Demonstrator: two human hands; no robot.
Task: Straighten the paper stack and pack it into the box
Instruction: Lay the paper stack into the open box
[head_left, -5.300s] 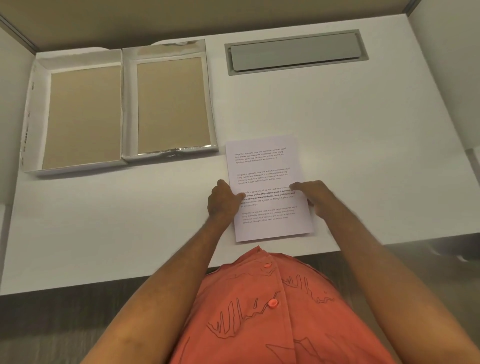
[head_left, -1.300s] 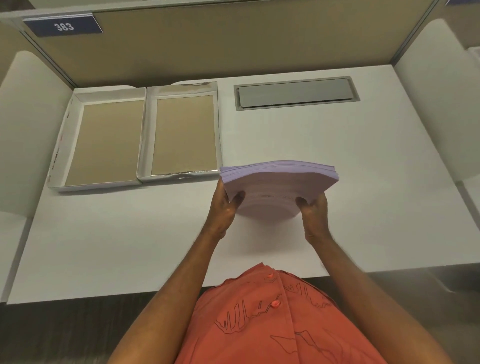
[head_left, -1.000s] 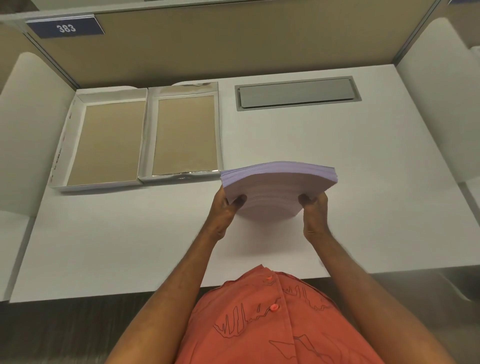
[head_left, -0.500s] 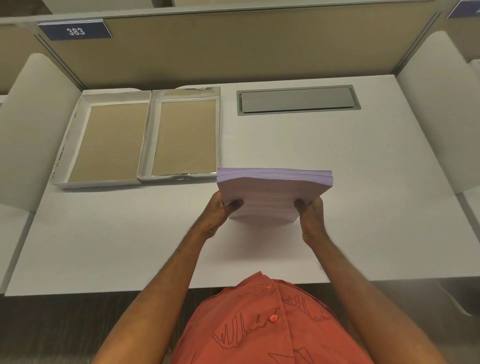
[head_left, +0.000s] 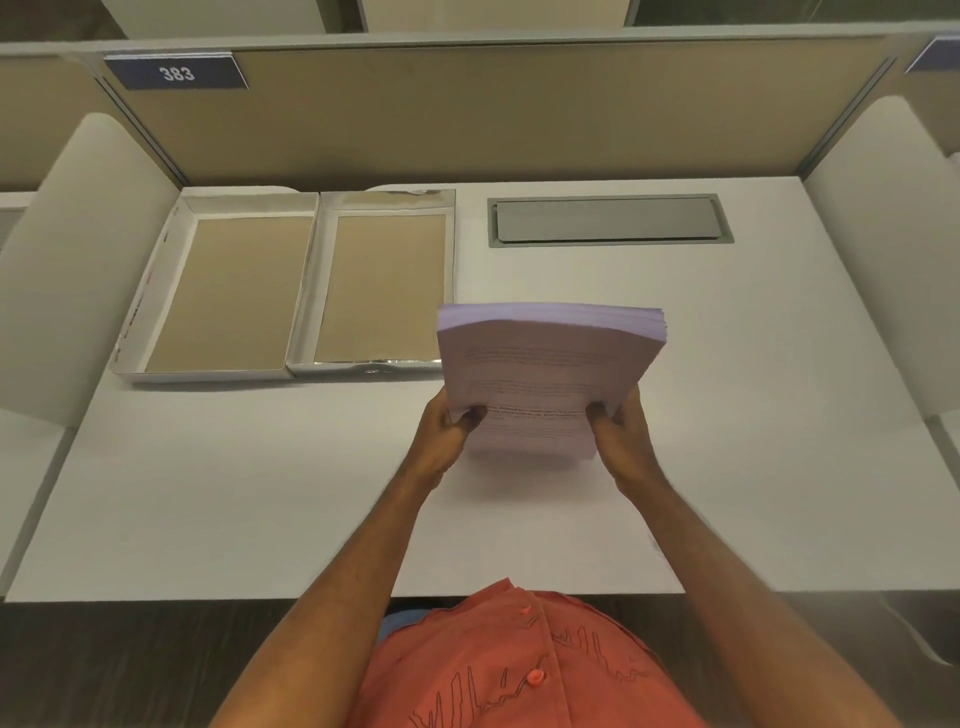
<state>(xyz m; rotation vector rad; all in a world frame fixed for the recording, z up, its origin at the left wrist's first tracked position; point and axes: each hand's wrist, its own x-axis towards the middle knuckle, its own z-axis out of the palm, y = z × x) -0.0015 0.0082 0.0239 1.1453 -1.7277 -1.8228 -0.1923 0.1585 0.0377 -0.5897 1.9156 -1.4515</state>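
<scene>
A thick stack of printed white paper (head_left: 545, 364) stands tilted on its near edge on the white desk (head_left: 260, 493), its printed face towards me. My left hand (head_left: 447, 426) grips its lower left side and my right hand (head_left: 621, 434) grips its lower right side. The top edges of the sheets fan slightly to the right. To the left lie two open shallow box halves side by side: one with shiny silver walls (head_left: 382, 366) next to the stack, and a white one (head_left: 156, 291) further left. Both show bare brown bottoms.
A grey metal cable hatch (head_left: 608, 221) is set into the desk at the back right. A tan partition wall (head_left: 467, 114) with a "383" sign (head_left: 176, 73) closes the back. White side panels (head_left: 878, 270) flank the desk on both sides.
The stack lay flat on the desk 5 s ago; both hands have since lifted it onto its edge. Over the last second it tilted back, so its printed face shows more.
</scene>
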